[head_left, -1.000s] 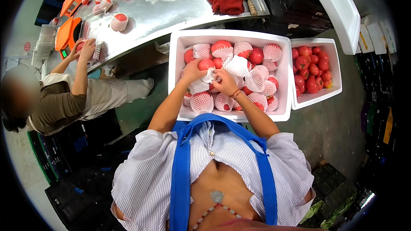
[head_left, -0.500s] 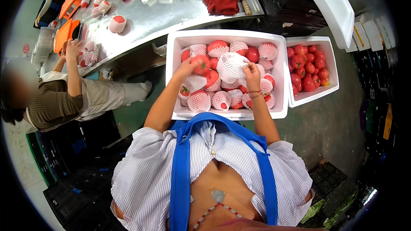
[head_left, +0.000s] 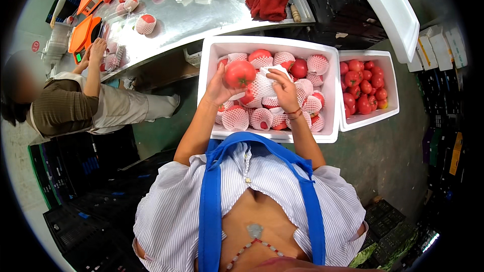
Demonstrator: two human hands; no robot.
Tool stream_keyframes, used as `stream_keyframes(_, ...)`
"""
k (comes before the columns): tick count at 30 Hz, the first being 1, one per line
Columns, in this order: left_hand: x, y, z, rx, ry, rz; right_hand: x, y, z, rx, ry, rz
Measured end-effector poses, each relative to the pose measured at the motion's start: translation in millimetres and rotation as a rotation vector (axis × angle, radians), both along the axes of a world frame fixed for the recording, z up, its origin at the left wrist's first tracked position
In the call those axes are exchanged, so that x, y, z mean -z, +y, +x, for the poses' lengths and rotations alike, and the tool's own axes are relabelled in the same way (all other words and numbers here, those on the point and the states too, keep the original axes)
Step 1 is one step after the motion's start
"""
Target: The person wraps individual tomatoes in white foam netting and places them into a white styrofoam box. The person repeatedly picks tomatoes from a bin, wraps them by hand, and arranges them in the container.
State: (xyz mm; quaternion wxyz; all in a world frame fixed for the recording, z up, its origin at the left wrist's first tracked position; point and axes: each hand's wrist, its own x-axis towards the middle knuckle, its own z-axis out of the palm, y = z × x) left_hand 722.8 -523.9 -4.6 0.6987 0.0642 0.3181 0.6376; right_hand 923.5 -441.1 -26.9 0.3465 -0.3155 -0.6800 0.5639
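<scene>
A white foam box [head_left: 333,100] in front of me holds red tomatoes, many in white foam nets [head_left: 234,118]. My left hand [head_left: 220,89] is closed round a bare red tomato [head_left: 239,73], lifted above the others. My right hand [head_left: 282,89] pinches an empty-looking white foam net [head_left: 266,83] just to the right of that tomato, over the middle of the box.
A second foam box [head_left: 367,120] of bare tomatoes stands right. Beyond is a metal table [head_left: 176,25] with netted tomatoes, red cloth [head_left: 266,2] and orange scales [head_left: 80,34]. A co-worker [head_left: 65,100] works left. A white lid [head_left: 396,10] is upper right; black crates [head_left: 91,216] lower left.
My left hand has raised the red tomato, now fully bare, out of the pile. My right hand holds the white net, which it has shifted slightly left and turned since half a second ago.
</scene>
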Motion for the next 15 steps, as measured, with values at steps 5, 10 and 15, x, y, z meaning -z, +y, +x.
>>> stream_keyframes(5, -14, 3, 17, -0.045, 0.074, 0.055, -8, -9, -9, -0.032, 0.039, -0.102)
stream_keyframes(10, -22, 5, 29, -0.043, 0.436, 0.247, -15, -16, -17, -0.063, 0.139, -0.340)
stream_keyframes(15, -29, 4, 39, -0.155, 0.203, 0.452, -27, -18, -13, -0.194, 0.436, -0.560)
